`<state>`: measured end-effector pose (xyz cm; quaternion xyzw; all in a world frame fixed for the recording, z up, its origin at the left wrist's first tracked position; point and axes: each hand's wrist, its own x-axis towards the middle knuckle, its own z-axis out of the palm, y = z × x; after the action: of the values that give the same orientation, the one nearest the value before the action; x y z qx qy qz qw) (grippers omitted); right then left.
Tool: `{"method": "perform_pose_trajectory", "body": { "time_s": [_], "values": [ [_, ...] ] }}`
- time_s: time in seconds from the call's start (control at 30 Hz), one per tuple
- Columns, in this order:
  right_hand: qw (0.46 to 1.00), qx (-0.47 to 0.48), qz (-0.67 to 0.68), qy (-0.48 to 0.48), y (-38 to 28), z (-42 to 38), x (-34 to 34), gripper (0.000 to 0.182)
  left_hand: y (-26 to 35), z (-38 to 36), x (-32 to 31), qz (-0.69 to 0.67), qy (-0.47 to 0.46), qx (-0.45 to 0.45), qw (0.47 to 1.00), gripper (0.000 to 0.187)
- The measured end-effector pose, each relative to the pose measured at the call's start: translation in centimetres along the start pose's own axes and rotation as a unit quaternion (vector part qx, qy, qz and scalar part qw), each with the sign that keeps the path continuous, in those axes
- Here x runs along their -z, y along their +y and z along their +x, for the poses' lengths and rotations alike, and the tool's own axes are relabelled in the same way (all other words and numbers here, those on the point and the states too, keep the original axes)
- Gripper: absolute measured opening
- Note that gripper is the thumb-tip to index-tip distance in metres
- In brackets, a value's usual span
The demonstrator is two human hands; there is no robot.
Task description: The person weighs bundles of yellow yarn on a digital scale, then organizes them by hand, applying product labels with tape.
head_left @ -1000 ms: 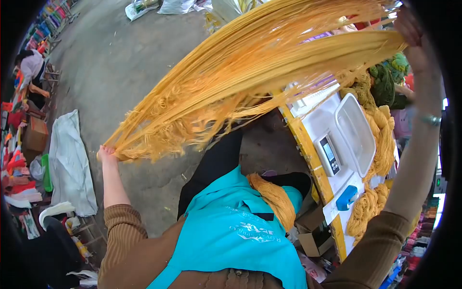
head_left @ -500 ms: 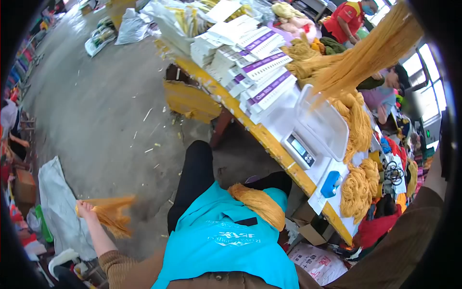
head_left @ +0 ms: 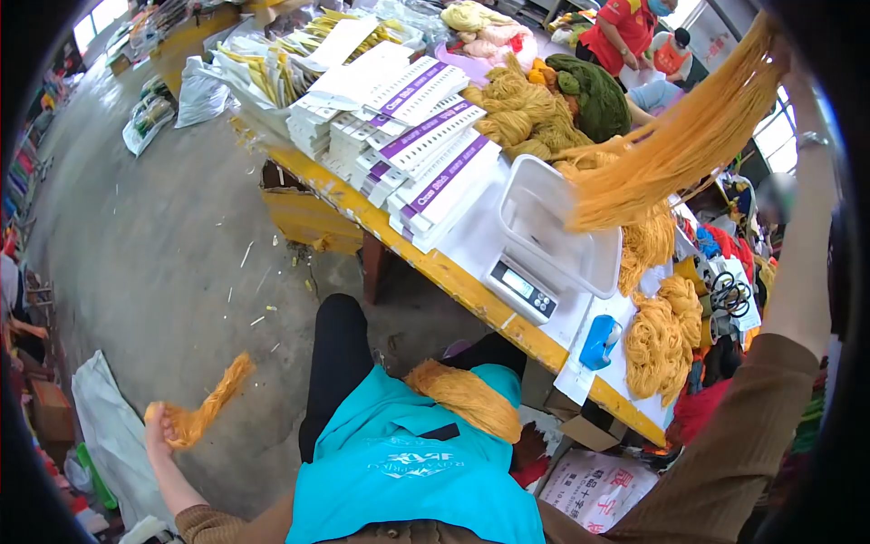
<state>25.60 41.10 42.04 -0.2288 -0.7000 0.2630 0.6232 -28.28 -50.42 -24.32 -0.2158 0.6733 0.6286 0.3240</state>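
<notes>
Out at the lower left, my left hand (head_left: 159,428) is closed around a short bunch of orange-yellow thread (head_left: 216,397), whose loose end swings up and to the right. My right hand (head_left: 796,77), raised at the upper right by the dark image edge, grips a long hank of the same thread (head_left: 680,150); its fingers are partly hidden. The hank's lower end hangs over a clear plastic tray (head_left: 536,222) on a digital scale (head_left: 523,288). Another thread hank (head_left: 467,396) lies across my lap on the turquoise apron (head_left: 399,471).
Stacked white cards with purple bands (head_left: 444,177) cover part of the yellow-edged table (head_left: 489,308). More orange skeins (head_left: 651,349), a blue tape dispenser (head_left: 600,342) and black scissors (head_left: 730,292) lie at its right side. A person in red (head_left: 616,41) stands beyond the table.
The thread in my left hand has swung from hanging down to pointing up and right. My right arm has come into fuller view, and its hank is more spread. The view has shifted.
</notes>
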Motion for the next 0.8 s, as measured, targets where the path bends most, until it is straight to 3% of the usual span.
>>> {"method": "perform_pose_trajectory", "body": {
  "time_s": [0.03, 0.07, 0.1, 0.13, 0.2, 0.27, 0.33, 0.4, 0.43, 0.47, 0.57, 0.67, 0.73, 0.8],
  "values": [
    [0.997, -0.04, 0.041, -0.055, 3.4, 2.0, 3.4, 0.017, 0.3, 0.0, -0.3, 0.132, 0.003, 0.027, 0.991, 0.024],
    [0.988, -0.084, 0.077, -0.108, 6.7, 3.9, 6.7, 0.017, 0.9, -0.7, -1.6, 0.136, 0.003, 0.027, 0.99, 0.024],
    [0.948, -0.159, 0.12, -0.249, 10.7, 6.2, 10.9, 0.032, 1.7, -2.1, -4.0, 0.231, 0.006, 0.017, 0.973, 0.021],
    [0.917, -0.241, 0.143, -0.284, 11.8, 1.0, 9.0, 0.032, 2.5, -3.4, -6.2, 0.324, 0.008, 0.008, 0.946, 0.018],
    [0.947, -0.252, 0.101, -0.173, 10.2, -11.1, 1.9, 0.022, 3.6, -4.9, -9.5, 0.4, -0.003, 0.002, 0.917, 0.018],
    [0.952, -0.263, 0.058, -0.146, 7.3, -22.0, -3.9, 0.021, 4.2, -4.9, -11.4, 0.474, -0.015, -0.005, 0.88, 0.019],
    [0.866, -0.343, -0.113, -0.346, 12.5, -24.9, -1.7, 0.03, 4.1, -4.2, -12.9, 0.567, -0.021, 0.007, 0.823, 0.028],
    [0.739, -0.297, -0.357, -0.487, 14.7, -29.9, -2.1, 0.028, 4.7, -5.3, -16.0, 0.603, -0.019, 0.025, 0.797, 0.032],
    [0.705, -0.166, -0.477, -0.497, 16.3, -32.4, -1.7, 0.022, 5.0, -5.7, -17.3, 0.634, -0.017, 0.044, 0.772, 0.036],
    [0.678, -0.018, -0.599, -0.426, 17.1, -35.6, -1.3, 0.02, 5.1, -5.6, -18.0, 0.638, -0.019, 0.042, 0.769, 0.036],
    [0.752, 0.018, -0.587, -0.298, 15.9, -40.7, -2.1, 0.021, 4.4, -4.3, -19.1, 0.678, -0.026, 0.075, 0.731, 0.042],
    [0.795, 0.045, -0.534, -0.284, 13.5, -44.8, -2.2, 0.016, 3.7, -3.9, -19.4, 0.646, -0.071, 0.069, 0.757, 0.046],
    [0.816, 0.107, -0.505, -0.261, 12.6, -46.9, -2.1, 0.015, 3.6, -5.3, -20.8, 0.446, -0.18, 0.067, 0.874, 0.048],
    [0.804, 0.073, -0.517, -0.285, 11.4, -48.2, -1.6, 0.021, 3.3, -4.2, -20.0, 0.403, -0.198, 0.069, 0.891, 0.048]
  ]
}}
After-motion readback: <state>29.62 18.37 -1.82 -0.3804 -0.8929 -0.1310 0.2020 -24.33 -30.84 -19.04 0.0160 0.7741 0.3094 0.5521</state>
